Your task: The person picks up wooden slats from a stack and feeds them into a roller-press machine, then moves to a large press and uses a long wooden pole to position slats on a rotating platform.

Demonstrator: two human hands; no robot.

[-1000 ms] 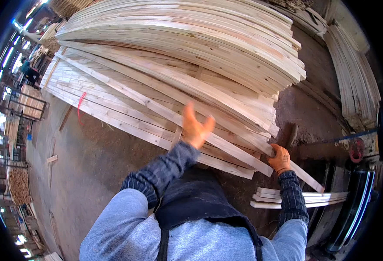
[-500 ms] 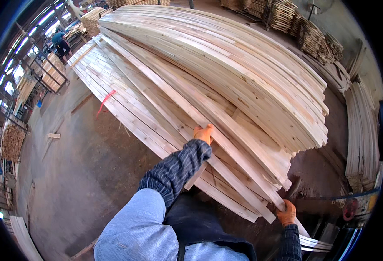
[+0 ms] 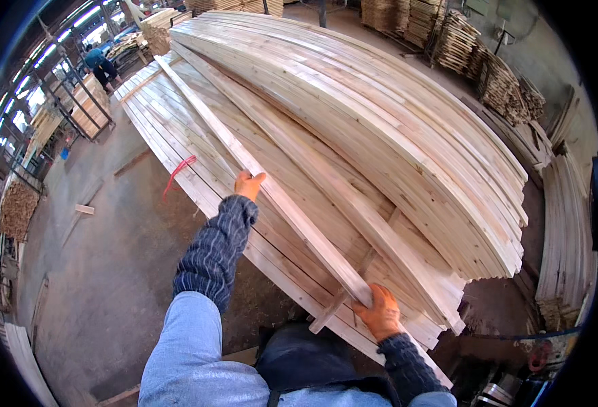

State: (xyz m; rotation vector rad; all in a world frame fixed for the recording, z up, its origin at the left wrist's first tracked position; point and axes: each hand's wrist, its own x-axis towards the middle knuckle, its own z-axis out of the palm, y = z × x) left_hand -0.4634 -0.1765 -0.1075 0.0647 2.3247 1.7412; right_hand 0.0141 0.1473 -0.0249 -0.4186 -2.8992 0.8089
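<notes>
My left hand [image 3: 249, 185], in an orange glove, grips the near edge of a long, pale wooden board [image 3: 295, 227] partway along it. My right hand [image 3: 379, 313], gloved in orange too, is closed round the same board close to its near right end, and the palm hides part of that end. The board slants from far left to near right over a lower layer of boards [image 3: 177, 136]. Another long board [image 3: 353, 203] lies loose beyond it, roughly alongside. A short crosspiece [image 3: 327, 313] pokes out from under the boards left of my right hand.
A taller stack of boards [image 3: 380, 129] rises on the far side. A red strap [image 3: 179, 175] hangs at the lower layer's left edge. More timber piles [image 3: 567, 230] stand at the right. A person [image 3: 99, 66] bends over far left, near a metal rack [image 3: 88, 112].
Both hands have moved left, and my right hand has also come up over the boards. The gripped board has shifted left, away from the loose board beyond it.
</notes>
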